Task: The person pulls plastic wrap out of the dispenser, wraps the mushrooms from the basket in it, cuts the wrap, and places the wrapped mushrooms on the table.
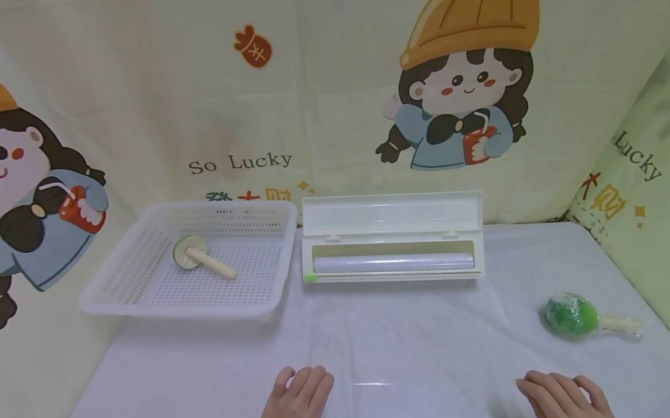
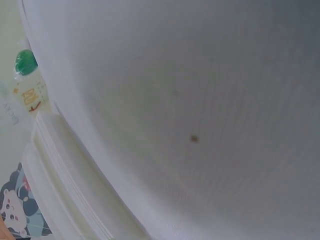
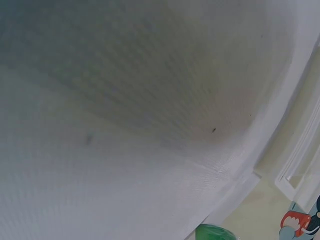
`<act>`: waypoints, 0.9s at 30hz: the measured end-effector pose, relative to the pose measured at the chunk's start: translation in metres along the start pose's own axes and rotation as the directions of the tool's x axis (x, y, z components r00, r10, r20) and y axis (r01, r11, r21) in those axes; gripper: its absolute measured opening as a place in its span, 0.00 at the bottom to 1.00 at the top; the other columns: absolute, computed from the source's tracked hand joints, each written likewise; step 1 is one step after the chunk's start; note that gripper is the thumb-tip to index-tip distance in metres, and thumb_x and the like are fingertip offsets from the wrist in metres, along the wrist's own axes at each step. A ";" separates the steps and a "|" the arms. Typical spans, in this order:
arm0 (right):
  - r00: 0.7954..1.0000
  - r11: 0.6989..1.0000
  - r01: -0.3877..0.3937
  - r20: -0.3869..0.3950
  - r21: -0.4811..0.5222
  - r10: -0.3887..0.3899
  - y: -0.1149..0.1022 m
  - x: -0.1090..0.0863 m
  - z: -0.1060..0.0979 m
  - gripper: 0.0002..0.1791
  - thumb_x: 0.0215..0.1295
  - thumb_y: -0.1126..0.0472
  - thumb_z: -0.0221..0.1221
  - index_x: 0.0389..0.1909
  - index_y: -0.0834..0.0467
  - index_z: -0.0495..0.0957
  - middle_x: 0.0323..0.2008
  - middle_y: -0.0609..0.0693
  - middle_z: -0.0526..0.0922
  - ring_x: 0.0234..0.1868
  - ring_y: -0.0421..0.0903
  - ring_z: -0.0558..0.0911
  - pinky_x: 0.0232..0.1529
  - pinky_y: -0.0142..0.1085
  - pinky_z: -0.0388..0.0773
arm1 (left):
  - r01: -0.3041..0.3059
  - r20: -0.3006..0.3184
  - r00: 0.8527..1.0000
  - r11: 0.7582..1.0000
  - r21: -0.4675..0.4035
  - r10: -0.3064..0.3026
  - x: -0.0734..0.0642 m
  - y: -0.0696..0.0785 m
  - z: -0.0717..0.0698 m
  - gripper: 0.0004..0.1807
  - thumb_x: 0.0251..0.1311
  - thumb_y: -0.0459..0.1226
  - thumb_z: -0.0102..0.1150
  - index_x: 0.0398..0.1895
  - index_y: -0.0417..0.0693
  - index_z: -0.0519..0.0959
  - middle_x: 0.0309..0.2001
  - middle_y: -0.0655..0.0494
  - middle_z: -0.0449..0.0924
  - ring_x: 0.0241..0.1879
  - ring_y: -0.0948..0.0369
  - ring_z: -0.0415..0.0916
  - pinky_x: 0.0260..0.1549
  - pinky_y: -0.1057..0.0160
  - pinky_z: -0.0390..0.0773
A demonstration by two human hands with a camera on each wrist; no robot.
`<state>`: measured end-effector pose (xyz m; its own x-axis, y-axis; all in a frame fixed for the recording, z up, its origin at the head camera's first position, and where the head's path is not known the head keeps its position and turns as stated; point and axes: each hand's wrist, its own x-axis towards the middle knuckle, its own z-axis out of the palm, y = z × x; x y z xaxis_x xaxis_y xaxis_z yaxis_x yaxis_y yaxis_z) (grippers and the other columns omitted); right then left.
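My left hand (image 1: pixel 292 410) rests at the front of the white-covered table with its fingers loosely bent and nothing in them. Over at the right front, my right hand (image 1: pixel 566 400) also has loosely curled fingers, partly cut off by the frame's lower edge. Just beyond it lies a green-headed toy with a pale stick handle (image 1: pixel 573 316), wrapped in clear film. A white cling film dispenser (image 1: pixel 396 281) stands behind both hands, its lid raised and a roll of film (image 1: pixel 393 262) inside. Neither wrist view shows fingers.
At the back left a white perforated basket (image 1: pixel 185 309) holds a toy with a pale stick and a round, green-rimmed head (image 1: pixel 211 263). Behind the table (image 1: pixel 206 382) hangs a printed cloth (image 1: pixel 335 98). A glossy streak (image 1: pixel 372 384) shows on the tabletop between the hands.
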<state>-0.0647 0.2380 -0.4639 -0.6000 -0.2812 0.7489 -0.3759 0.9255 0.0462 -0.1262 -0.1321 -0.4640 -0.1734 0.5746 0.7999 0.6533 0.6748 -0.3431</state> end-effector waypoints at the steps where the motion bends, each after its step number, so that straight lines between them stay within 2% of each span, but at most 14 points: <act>1: 1.000 1.000 -0.004 0.015 -0.006 0.004 -0.001 0.000 -0.002 0.31 0.72 0.48 0.33 0.24 0.58 0.80 0.24 0.49 0.80 0.26 0.48 0.73 0.39 0.46 0.58 | -0.002 -0.008 1.000 1.000 0.001 0.002 0.001 0.000 0.000 0.16 0.65 0.27 0.31 0.30 0.43 0.72 0.28 0.55 0.70 0.28 0.60 0.64 0.33 0.60 0.58; 6: 0.999 1.000 -0.002 0.037 -0.024 0.003 -0.002 -0.001 -0.004 0.32 0.72 0.47 0.31 0.24 0.57 0.80 0.25 0.49 0.80 0.26 0.48 0.73 0.39 0.44 0.57 | 0.000 -0.027 1.000 1.000 0.002 0.000 0.002 0.001 -0.003 0.16 0.64 0.27 0.31 0.29 0.43 0.72 0.28 0.55 0.69 0.27 0.60 0.64 0.33 0.60 0.59; 12: 1.000 1.000 0.028 -0.012 -0.007 -0.028 -0.001 -0.004 -0.001 0.30 0.72 0.49 0.34 0.24 0.58 0.80 0.24 0.49 0.80 0.24 0.48 0.73 0.37 0.44 0.58 | 0.001 -0.039 0.999 1.000 0.005 0.000 0.002 0.002 -0.004 0.16 0.64 0.27 0.31 0.28 0.43 0.71 0.28 0.55 0.70 0.27 0.60 0.64 0.33 0.61 0.59; 14: 1.000 1.000 0.008 0.005 -0.009 -0.008 -0.002 -0.004 -0.001 0.31 0.72 0.48 0.33 0.24 0.58 0.80 0.24 0.49 0.80 0.25 0.48 0.74 0.38 0.44 0.58 | -0.002 -0.036 0.999 1.000 0.002 0.002 0.002 0.002 -0.004 0.16 0.64 0.27 0.31 0.28 0.43 0.71 0.28 0.55 0.70 0.27 0.60 0.64 0.33 0.61 0.59; 18: 0.992 0.997 -0.061 0.109 -0.044 0.065 -0.006 -0.003 -0.004 0.36 0.72 0.44 0.26 0.25 0.56 0.80 0.26 0.47 0.79 0.28 0.47 0.74 0.41 0.44 0.58 | -0.013 -0.021 1.000 1.000 -0.001 0.013 0.002 0.001 -0.002 0.16 0.65 0.27 0.31 0.29 0.43 0.72 0.28 0.55 0.69 0.28 0.60 0.63 0.33 0.60 0.59; 21: 0.991 0.997 -0.067 0.111 -0.032 0.070 -0.005 -0.001 -0.003 0.35 0.71 0.43 0.27 0.26 0.56 0.80 0.27 0.48 0.79 0.30 0.47 0.74 0.43 0.45 0.58 | -0.017 0.001 1.000 1.000 -0.002 0.017 0.001 0.000 -0.001 0.16 0.65 0.27 0.30 0.30 0.43 0.72 0.29 0.55 0.70 0.28 0.59 0.63 0.34 0.60 0.59; 23: 0.996 0.999 -0.047 0.082 -0.009 0.048 -0.002 -0.001 0.000 0.33 0.72 0.44 0.30 0.27 0.57 0.80 0.27 0.48 0.79 0.30 0.48 0.73 0.44 0.44 0.57 | -0.016 0.021 1.000 1.000 -0.002 0.016 0.000 -0.001 0.001 0.17 0.65 0.27 0.29 0.31 0.43 0.72 0.29 0.55 0.70 0.29 0.59 0.64 0.34 0.59 0.59; 27: 0.997 0.998 0.059 -0.053 0.036 -0.057 0.008 0.001 0.012 0.27 0.71 0.49 0.37 0.26 0.58 0.79 0.25 0.50 0.79 0.27 0.49 0.73 0.40 0.45 0.59 | -0.011 0.053 0.999 1.000 -0.001 0.011 -0.001 -0.003 0.006 0.17 0.66 0.27 0.28 0.32 0.43 0.72 0.31 0.55 0.70 0.30 0.59 0.64 0.35 0.59 0.59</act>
<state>-0.0768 0.2421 -0.4708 -0.5391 -0.3199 0.7791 -0.4357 0.8976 0.0671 -0.1324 -0.1320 -0.4661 -0.2050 0.6056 0.7689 0.6557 0.6682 -0.3515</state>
